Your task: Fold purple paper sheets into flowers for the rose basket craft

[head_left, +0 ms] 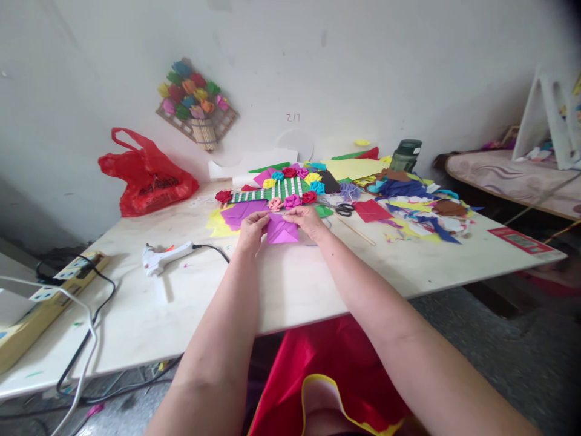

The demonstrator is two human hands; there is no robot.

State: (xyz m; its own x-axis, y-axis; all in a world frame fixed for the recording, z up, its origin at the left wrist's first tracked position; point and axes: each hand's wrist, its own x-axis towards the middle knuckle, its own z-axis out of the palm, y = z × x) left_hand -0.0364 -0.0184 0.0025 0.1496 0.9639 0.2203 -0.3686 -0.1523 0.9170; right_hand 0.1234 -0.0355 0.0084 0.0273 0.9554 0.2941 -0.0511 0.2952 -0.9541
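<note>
Between my hands, near the middle of the table, is a purple sheet of paper (282, 231) with crease lines on it. My left hand (255, 228) pinches its upper left corner, and my right hand (306, 221) pinches the upper right one. Just behind lie larger purple sheets (240, 212) over yellow paper (218, 223). Beyond them rests a green and white woven piece (284, 191) edged with colourful paper roses (293, 200). Black-handled scissors (345, 209) and a thin wooden stick (356, 231) are to the right of my right hand.
A white glue gun (167, 257) lies at left, its cord running toward my left arm. A power strip (54, 303) sits on the left edge. A red plastic bag (147, 175), a dark green bottle (405, 155) and heaped paper scraps (422, 206) stand farther back.
</note>
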